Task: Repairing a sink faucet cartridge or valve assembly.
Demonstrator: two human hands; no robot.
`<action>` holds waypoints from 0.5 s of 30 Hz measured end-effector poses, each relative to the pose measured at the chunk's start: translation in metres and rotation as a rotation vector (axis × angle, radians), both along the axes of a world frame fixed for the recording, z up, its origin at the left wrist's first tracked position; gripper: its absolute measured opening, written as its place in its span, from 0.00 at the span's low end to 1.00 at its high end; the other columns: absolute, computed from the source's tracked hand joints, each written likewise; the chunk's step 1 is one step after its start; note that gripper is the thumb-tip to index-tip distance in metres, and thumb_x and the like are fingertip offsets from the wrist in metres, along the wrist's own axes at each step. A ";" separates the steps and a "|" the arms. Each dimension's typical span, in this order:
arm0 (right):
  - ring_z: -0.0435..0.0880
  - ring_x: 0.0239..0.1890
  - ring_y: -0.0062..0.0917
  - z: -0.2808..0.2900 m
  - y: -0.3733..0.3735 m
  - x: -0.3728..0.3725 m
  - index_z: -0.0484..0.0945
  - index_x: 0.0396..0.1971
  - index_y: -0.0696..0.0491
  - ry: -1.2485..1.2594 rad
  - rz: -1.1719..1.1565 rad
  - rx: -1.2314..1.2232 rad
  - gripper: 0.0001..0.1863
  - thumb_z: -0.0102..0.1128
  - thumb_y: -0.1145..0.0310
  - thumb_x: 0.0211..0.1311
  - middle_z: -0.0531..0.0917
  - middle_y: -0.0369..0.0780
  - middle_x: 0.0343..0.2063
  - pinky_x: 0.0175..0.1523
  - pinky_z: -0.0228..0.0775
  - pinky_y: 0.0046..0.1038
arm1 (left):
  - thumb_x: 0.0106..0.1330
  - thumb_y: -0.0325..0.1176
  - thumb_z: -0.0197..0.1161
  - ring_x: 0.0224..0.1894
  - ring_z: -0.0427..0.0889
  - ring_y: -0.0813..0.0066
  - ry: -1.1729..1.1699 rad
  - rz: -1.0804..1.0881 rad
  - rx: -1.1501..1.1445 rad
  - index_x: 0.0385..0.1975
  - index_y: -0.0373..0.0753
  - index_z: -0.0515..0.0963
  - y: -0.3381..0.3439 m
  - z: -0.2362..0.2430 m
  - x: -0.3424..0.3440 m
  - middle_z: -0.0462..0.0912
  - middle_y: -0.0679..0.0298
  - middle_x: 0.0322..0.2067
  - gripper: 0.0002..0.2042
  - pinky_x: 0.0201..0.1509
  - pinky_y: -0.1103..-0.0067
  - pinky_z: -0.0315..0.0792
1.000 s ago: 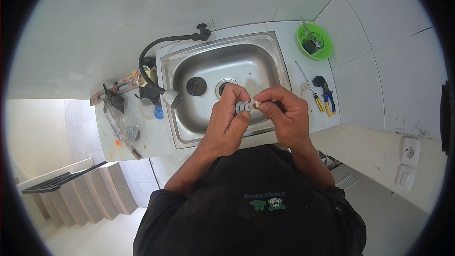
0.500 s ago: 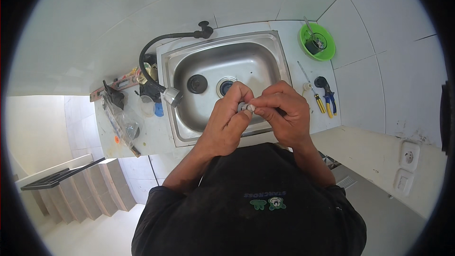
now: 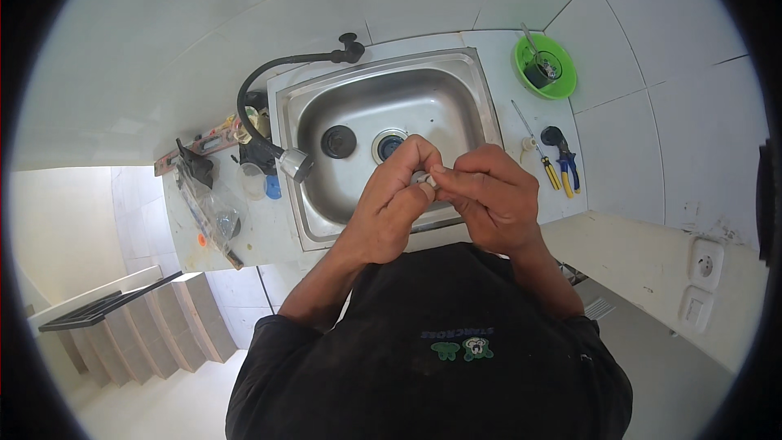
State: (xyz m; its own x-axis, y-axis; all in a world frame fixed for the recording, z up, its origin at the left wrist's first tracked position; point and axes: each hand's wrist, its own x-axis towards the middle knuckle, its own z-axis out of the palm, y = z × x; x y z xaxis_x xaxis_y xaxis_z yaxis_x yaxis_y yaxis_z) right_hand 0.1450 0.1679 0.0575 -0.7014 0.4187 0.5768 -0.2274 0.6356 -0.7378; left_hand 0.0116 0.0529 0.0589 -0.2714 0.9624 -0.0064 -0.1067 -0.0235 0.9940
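Over the near side of the steel sink (image 3: 319, 187), both hands meet at a small grey-and-white cylindrical piece (image 3: 426, 180). My left hand (image 3: 389, 208) is closed, with its thumb and forefinger round the grey part. My right hand (image 3: 498, 200) pinches at the piece's pale end, thumb and fingertips pressed together. Fingers cover most of it, so its exact kind cannot be made out. Beyond the hands lies the sink's drain (image 3: 391, 147). A black round strainer-like disc (image 3: 338, 143) rests on the basin floor to its left.
A black flexible tap (image 3: 243, 106) arches over the sink's left rim. On the right counter lie a screwdriver (image 3: 551, 173), pliers (image 3: 564, 165) and a green bowl (image 3: 570, 73) holding a glass (image 3: 538, 75). Plastic bags (image 3: 218, 216) and a blue cap (image 3: 272, 187) lie left.
My right fingers have shifted over the piece's pale end, covering more of it, and the right hand has turned slightly. The left hand keeps its grip.
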 end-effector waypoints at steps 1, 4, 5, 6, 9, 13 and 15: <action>0.79 0.28 0.24 0.002 0.003 0.001 0.84 0.37 0.56 -0.023 0.018 0.036 0.14 0.67 0.82 0.47 0.79 0.38 0.28 0.29 0.71 0.21 | 0.57 0.30 0.46 0.31 0.63 0.77 0.001 -0.001 0.000 0.35 0.35 0.65 0.000 0.000 0.000 0.67 0.64 0.29 0.09 0.35 0.80 0.62; 0.79 0.27 0.24 0.007 0.007 0.003 0.83 0.37 0.56 -0.063 0.080 -0.128 0.15 0.66 0.83 0.46 0.79 0.39 0.28 0.30 0.71 0.21 | 0.58 0.30 0.46 0.27 0.60 0.82 -0.252 -0.044 -0.018 0.37 0.37 0.66 0.002 0.000 0.001 0.66 0.67 0.29 0.09 0.32 0.84 0.59; 0.79 0.27 0.24 0.007 0.007 0.003 0.83 0.37 0.56 -0.062 0.078 -0.127 0.15 0.66 0.83 0.46 0.79 0.39 0.28 0.30 0.71 0.21 | 0.58 0.30 0.46 0.26 0.59 0.84 -0.359 -0.060 -0.047 0.38 0.38 0.66 0.003 0.000 0.001 0.66 0.68 0.30 0.09 0.29 0.85 0.56; 0.79 0.27 0.25 0.007 0.007 0.003 0.83 0.37 0.57 -0.059 0.069 -0.128 0.16 0.66 0.83 0.45 0.79 0.39 0.28 0.30 0.71 0.22 | 0.59 0.30 0.47 0.24 0.57 0.86 -0.465 -0.075 -0.077 0.39 0.39 0.66 0.003 0.000 0.001 0.66 0.69 0.31 0.10 0.27 0.87 0.54; 0.78 0.27 0.25 0.009 0.007 0.002 0.83 0.37 0.57 -0.043 0.041 -0.079 0.16 0.66 0.83 0.45 0.78 0.39 0.28 0.29 0.71 0.22 | 0.61 0.32 0.49 0.22 0.57 0.88 -0.629 -0.103 -0.071 0.41 0.41 0.67 0.002 -0.009 0.000 0.66 0.70 0.31 0.10 0.24 0.87 0.49; 0.78 0.27 0.26 0.005 0.004 0.002 0.83 0.37 0.57 -0.049 0.001 0.034 0.15 0.67 0.82 0.44 0.78 0.39 0.28 0.29 0.71 0.23 | 0.62 0.41 0.55 0.22 0.57 0.88 -0.786 -0.150 -0.065 0.41 0.39 0.65 -0.001 -0.008 -0.001 0.66 0.69 0.29 0.14 0.24 0.89 0.51; 0.78 0.27 0.26 0.005 0.005 0.001 0.83 0.37 0.57 -0.033 -0.003 0.084 0.16 0.68 0.81 0.43 0.78 0.39 0.28 0.29 0.71 0.23 | 0.64 0.38 0.52 0.22 0.57 0.88 -0.895 -0.186 -0.070 0.42 0.43 0.67 -0.002 -0.010 -0.001 0.65 0.71 0.28 0.10 0.23 0.89 0.48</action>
